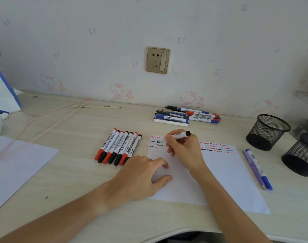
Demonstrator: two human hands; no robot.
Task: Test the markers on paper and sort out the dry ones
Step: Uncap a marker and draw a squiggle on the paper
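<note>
At the far left edge of the desk (76,174) lies a blank white sheet (18,165), with a thin pink wire hanger (44,120) stretched across the desk above it and reaching onto its corner. Farther back, near the wall, rests a pair of chopsticks in a paper sleeve (95,106). Moving right, a row of markers (119,147) with red and black caps lies side by side, touching one another, just left of the test paper (225,179). The left hand (142,174) rests on the near left part of that paper, fingers loosely bent and thumb spread, pressing the sheet down and holding nothing. Above it the right hand (184,148) grips a black-ended marker (176,136) in a writing hold, fingers curled round the barrel, its tip touching the paper's upper left corner among short red, blue and black squiggles (214,148) that run across the top of the sheet. Behind the paper, near the wall, a second pile of pens and markers (186,115) with blue and red caps lies heaped together. High on the wall sits a gold-framed socket (158,60). Right of the paper, two purple and blue pens (257,170) lie alongside each other, well apart from the piles. At the far right stand two black mesh pen cups (268,132), one behind the other.
</note>
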